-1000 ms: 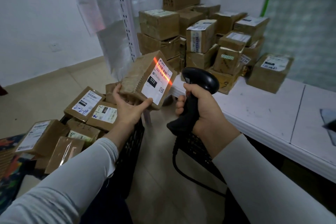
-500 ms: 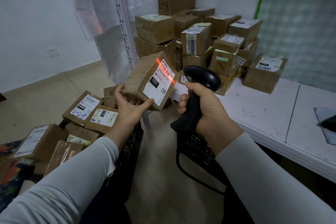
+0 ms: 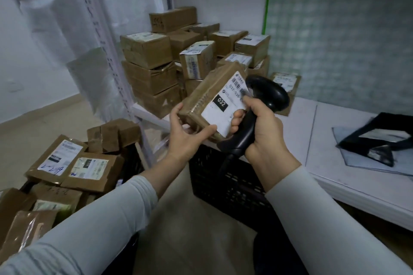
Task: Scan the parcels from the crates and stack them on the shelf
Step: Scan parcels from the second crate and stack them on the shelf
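Note:
My left hand [image 3: 186, 134] grips a brown cardboard parcel [image 3: 207, 96] from below; its white label reads 032. My right hand [image 3: 261, 127] holds a black handheld scanner [image 3: 266, 96] by the handle, right against the parcel's label edge, and its fingertips touch the label. No red scan line shows on the label. A stack of scanned-looking brown parcels [image 3: 154, 67] stands on the white shelf [image 3: 301, 131] behind. At lower left a crate [image 3: 131, 163] holds several more labelled parcels [image 3: 58, 158].
A black plastic crate [image 3: 225, 183] sits on the floor under my hands, with the scanner's cable hanging into it. A dark plastic bag [image 3: 377, 138] lies on the shelf at right. A white perforated upright [image 3: 107, 51] with clear plastic wrap stands at left.
The red scan line on the label has gone. Both hands moved right and closer together, so the scanner now touches the parcel. The view shifted left and down.

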Motion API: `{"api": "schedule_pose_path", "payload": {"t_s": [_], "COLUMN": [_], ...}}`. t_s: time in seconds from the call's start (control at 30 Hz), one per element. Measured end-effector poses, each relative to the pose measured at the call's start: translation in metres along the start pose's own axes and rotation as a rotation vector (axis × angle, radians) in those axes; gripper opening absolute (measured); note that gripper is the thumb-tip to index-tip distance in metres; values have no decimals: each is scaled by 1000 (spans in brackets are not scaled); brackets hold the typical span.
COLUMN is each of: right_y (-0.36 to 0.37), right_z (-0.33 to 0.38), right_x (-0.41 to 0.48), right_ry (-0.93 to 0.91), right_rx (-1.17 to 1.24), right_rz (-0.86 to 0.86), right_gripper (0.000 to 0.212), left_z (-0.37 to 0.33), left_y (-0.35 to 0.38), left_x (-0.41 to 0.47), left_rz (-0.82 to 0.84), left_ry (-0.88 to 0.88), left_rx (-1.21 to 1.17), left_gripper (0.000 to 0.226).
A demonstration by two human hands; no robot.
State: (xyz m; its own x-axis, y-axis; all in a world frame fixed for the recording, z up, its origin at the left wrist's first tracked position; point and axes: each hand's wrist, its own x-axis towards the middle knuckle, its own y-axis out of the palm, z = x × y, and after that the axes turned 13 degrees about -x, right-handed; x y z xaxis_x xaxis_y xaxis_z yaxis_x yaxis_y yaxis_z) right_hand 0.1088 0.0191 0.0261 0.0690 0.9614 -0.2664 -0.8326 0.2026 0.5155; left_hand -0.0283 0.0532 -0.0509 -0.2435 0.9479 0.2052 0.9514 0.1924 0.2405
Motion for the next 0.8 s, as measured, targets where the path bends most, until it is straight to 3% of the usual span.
{"api": "schedule_pose_path", "payload": {"t_s": [0.17, 0.33, 0.43, 0.53, 0.8], "right_y": [-50, -99, -121, -136, -153], "right_z": [41, 66, 71, 70, 64], "right_x": [22, 51, 71, 91, 117], "right_ry": [-123, -126, -87, -48, 2], "right_rx": [68, 108, 125, 117, 87], "right_rz": [-117, -230, -249, -244, -222], "right_gripper": [10, 7, 9, 11, 10], "left_z": [9, 8, 3, 6, 27], "left_y": [104, 196, 239, 268, 301], "left_x": [34, 77, 108, 135, 166], "left_rz": [94, 127, 108, 89, 19], "left_ry": [-314, -519, -569, -594, -597], "left_rx": [-186, -256, -219, -200, -261], "left_gripper": [102, 63, 39, 52, 50]}}
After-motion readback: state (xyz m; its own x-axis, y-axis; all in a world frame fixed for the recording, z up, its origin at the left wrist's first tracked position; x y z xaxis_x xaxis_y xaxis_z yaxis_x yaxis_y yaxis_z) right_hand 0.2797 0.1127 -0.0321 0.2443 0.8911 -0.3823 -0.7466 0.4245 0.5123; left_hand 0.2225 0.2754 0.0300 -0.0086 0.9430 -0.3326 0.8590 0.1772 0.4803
